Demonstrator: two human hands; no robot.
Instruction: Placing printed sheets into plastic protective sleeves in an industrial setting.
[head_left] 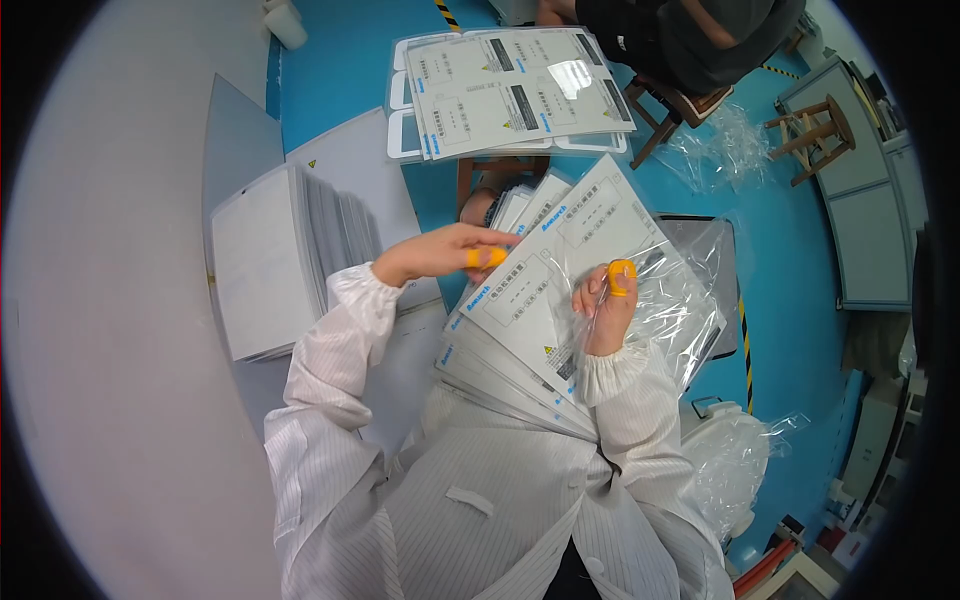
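A fanned stack of white printed panels (480, 375) lies across my lap. The top printed panel (535, 285) is tilted, with blue lettering along its left edge and a small yellow warning triangle. My left hand (445, 253), a yellow finger cot on its thumb, pinches that panel's upper left edge. Over the panel's right part, my right hand (608, 308) is closed on crinkled clear plastic film (670, 300); its thumb also wears a yellow cot. The film trails to the right, past the panel's edge. Its grip partly hides the film between the fingers.
More printed panels (520, 90) lie stacked on a stool ahead. At left stands a thick stack of white sheets (265, 265). Loose clear film (735, 150) is on the blue floor near a wooden stool (815, 135). A bag of film (725, 460) sits at right. Another person (690, 40) sits at the top.
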